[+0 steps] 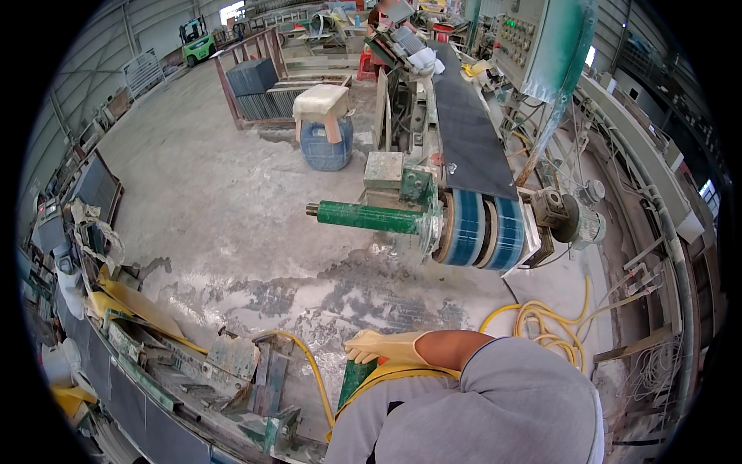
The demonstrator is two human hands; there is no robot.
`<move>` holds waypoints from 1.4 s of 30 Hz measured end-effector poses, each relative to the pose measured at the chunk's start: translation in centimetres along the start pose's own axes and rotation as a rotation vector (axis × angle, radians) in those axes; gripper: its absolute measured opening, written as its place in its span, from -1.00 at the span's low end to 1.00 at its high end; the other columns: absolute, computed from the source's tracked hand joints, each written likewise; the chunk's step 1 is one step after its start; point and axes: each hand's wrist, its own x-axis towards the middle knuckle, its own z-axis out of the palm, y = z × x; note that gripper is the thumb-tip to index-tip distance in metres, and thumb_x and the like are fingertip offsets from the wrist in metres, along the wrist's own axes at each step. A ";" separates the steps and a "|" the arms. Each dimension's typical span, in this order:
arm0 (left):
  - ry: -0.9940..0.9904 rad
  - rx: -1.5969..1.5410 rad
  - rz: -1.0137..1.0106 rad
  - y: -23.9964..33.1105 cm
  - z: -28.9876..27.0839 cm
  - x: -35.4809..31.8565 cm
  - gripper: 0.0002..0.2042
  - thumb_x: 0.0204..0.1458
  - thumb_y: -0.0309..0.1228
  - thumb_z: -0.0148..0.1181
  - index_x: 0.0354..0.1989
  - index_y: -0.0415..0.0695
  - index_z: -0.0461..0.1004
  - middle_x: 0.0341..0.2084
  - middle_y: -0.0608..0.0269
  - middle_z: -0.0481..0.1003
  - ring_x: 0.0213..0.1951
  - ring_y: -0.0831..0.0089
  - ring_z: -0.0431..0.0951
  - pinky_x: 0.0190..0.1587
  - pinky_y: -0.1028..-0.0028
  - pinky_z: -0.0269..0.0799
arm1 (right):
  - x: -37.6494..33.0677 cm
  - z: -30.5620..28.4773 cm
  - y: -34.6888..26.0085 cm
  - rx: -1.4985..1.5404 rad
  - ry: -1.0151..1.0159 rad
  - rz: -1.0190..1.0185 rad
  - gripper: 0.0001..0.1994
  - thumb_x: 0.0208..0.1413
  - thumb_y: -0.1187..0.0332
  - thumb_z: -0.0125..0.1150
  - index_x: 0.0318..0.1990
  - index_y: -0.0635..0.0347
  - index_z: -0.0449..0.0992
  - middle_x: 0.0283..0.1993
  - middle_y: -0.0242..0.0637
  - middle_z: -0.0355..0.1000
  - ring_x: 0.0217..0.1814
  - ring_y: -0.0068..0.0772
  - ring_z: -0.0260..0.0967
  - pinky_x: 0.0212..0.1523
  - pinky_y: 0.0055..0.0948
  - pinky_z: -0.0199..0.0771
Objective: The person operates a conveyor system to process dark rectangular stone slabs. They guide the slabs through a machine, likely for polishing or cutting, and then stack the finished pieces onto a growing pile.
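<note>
Grey sleeve (533, 379) leads to the cream-gloved right hand (379, 346), its fingers (356, 352) close together at the top of a green metal piece (355, 382); whether clamped on it, I cannot tell. Beyond that piece stand blue rollers (468, 228) and a control panel (513, 45), any lettering too small to read.

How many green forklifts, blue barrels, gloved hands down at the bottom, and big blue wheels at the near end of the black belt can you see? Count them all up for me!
Green forklift: 1
Blue barrel: 1
Gloved hand: 1
Blue wheels: 2
Total: 5
</note>
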 end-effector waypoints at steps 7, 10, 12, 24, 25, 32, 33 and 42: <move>-0.023 0.023 -0.004 -0.3 0.3 -0.6 -0.58 0.33 -0.25 0.09 0.14 -0.40 0.44 0.11 -0.31 0.45 0.16 -0.22 0.41 0.27 -0.05 0.28 | 0.5 0.7 0.9 -0.020 -0.146 -0.013 -0.75 0.43 0.22 -0.22 -0.31 0.09 0.26 -0.33 -0.31 0.10 -0.38 -0.35 0.14 -0.38 -0.35 0.28; -0.018 0.007 0.001 0.3 -0.1 -0.4 -0.60 0.33 -0.27 0.09 0.12 -0.41 0.46 0.10 -0.30 0.45 0.16 -0.21 0.42 0.27 -0.05 0.29 | 0.4 0.3 0.7 0.011 -0.019 -0.035 -0.72 0.42 0.19 -0.20 -0.38 0.01 0.27 -0.35 -0.31 0.09 -0.44 -0.35 0.09 -0.48 -0.37 0.18; -0.004 0.007 0.010 0.5 -0.2 -0.3 -0.61 0.32 -0.29 0.10 0.11 -0.41 0.47 0.09 -0.30 0.47 0.15 -0.20 0.44 0.26 -0.04 0.31 | 0.3 0.2 0.4 0.019 0.098 -0.052 -0.72 0.42 0.19 -0.20 -0.38 0.02 0.26 -0.35 -0.31 0.09 -0.44 -0.35 0.09 -0.48 -0.36 0.17; 0.150 0.209 0.168 1.4 -0.8 -1.1 -0.64 0.26 -0.34 0.22 0.11 -0.35 0.50 0.07 -0.20 0.51 0.13 -0.10 0.49 0.24 0.05 0.39 | 0.6 -1.1 0.4 -0.020 -0.203 0.005 -0.74 0.42 0.23 -0.22 -0.10 0.23 0.32 -0.26 -0.26 0.19 -0.30 -0.32 0.23 -0.27 -0.27 0.42; 0.123 0.232 0.154 1.2 -0.9 -1.4 -0.64 0.26 -0.34 0.22 0.11 -0.35 0.50 0.08 -0.19 0.50 0.13 -0.09 0.49 0.24 0.06 0.39 | 0.8 -0.9 0.4 -0.008 -0.210 0.017 -0.75 0.42 0.22 -0.22 -0.12 0.21 0.31 -0.27 -0.27 0.16 -0.31 -0.32 0.21 -0.28 -0.29 0.40; 0.074 0.180 0.096 1.3 -1.5 -1.8 -0.62 0.28 -0.33 0.19 0.14 -0.35 0.48 0.11 -0.19 0.49 0.16 -0.09 0.47 0.26 0.06 0.37 | 0.5 -0.5 0.4 0.012 -0.015 0.016 -0.76 0.42 0.22 -0.24 -0.22 0.15 0.29 -0.32 -0.33 0.10 -0.35 -0.38 0.16 -0.32 -0.35 0.33; 0.068 0.171 0.087 1.2 -1.6 -1.9 -0.62 0.28 -0.32 0.19 0.15 -0.35 0.47 0.11 -0.20 0.48 0.17 -0.09 0.47 0.27 0.06 0.36 | 0.5 -0.4 0.4 0.041 -0.027 0.036 -0.76 0.43 0.23 -0.24 -0.22 0.15 0.29 -0.33 -0.34 0.09 -0.36 -0.38 0.16 -0.33 -0.36 0.33; 0.022 0.100 0.028 2.0 -2.4 -2.2 -0.60 0.31 -0.30 0.15 0.19 -0.34 0.45 0.15 -0.21 0.46 0.20 -0.10 0.45 0.29 0.06 0.33 | 0.8 -0.7 0.7 -0.004 -0.120 0.021 -0.76 0.43 0.23 -0.22 -0.23 0.14 0.30 -0.35 -0.36 0.06 -0.38 -0.37 0.10 -0.38 -0.37 0.24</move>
